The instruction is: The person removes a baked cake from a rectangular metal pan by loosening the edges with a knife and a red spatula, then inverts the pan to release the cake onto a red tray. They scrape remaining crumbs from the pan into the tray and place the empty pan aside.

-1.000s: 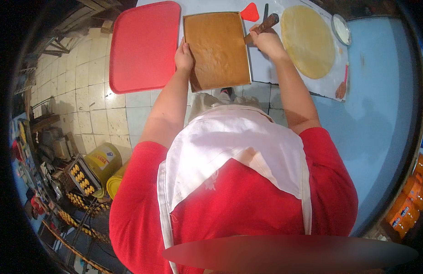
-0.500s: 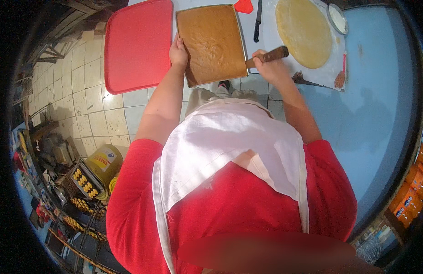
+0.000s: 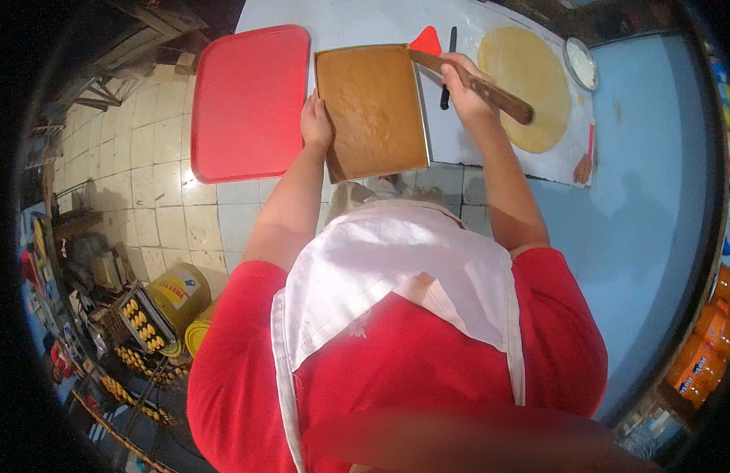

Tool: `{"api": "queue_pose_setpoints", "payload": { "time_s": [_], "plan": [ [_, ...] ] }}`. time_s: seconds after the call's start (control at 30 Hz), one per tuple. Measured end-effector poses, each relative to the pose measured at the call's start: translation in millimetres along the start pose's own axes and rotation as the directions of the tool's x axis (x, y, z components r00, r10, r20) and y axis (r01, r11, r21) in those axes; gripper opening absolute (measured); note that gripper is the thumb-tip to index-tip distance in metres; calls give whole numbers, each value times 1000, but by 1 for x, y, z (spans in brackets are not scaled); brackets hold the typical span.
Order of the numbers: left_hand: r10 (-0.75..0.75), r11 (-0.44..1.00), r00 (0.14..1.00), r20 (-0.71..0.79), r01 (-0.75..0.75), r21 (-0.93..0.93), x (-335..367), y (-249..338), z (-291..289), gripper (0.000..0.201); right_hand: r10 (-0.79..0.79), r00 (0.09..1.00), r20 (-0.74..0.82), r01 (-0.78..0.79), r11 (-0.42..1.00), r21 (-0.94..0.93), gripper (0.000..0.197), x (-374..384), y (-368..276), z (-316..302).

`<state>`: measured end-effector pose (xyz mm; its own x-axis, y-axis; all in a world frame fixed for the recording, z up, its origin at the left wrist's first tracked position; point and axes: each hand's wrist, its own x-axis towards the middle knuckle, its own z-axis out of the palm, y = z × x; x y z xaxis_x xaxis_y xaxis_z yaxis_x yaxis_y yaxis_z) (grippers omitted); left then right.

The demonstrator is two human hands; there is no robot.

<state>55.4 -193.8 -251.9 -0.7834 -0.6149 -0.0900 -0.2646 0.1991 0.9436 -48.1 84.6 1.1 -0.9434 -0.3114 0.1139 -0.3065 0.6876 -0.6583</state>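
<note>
A brown sheet cake (image 3: 373,110) fills a shallow rectangular baking pan (image 3: 425,130), which sits at the near edge of the white tabletop (image 3: 357,17), its near side reaching past that edge. The right hand (image 3: 467,85) has its fingers closed around a wooden-handled spatula or knife (image 3: 499,98). Half a second ago this hand was beside the pan's near right corner; now the tool's tip meets the far right corner, with the handle slanting back toward the dough. So the work has shifted to the other end of the right rim, and the cake remains inside the pan. The left hand (image 3: 316,122) stays against the pan's left rim; whether its fingers grip underneath cannot be told.

A red tray (image 3: 250,102) lies at the tabletop's near left corner, just beside the pan. Past the pan's far right corner are a red scraper (image 3: 426,39) and a black-handled knife (image 3: 445,98). Rolled-out dough (image 3: 530,79) lies toward the right edge, a bowl of white powder (image 3: 581,65) beyond it, and a pink-handled brush (image 3: 588,154) at the near right corner.
</note>
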Motion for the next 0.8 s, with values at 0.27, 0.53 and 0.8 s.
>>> {"api": "queue_pose_setpoints", "payload": {
  "time_s": [0.27,0.53,0.8],
  "plan": [
    [-28,989,999,-27,32,142,-2,5,-1,48,16,999,38,-15,1000,-24,31,51,22,38],
    [-6,996,1000,-26,9,87,-1,4,0,48,39,999,22,-33,972,-232,36,92,51,74],
    [-54,997,999,-8,54,48,-10,26,-6,45,46,984,175,32,908,-418,46,99,83,84]
  ]
}}
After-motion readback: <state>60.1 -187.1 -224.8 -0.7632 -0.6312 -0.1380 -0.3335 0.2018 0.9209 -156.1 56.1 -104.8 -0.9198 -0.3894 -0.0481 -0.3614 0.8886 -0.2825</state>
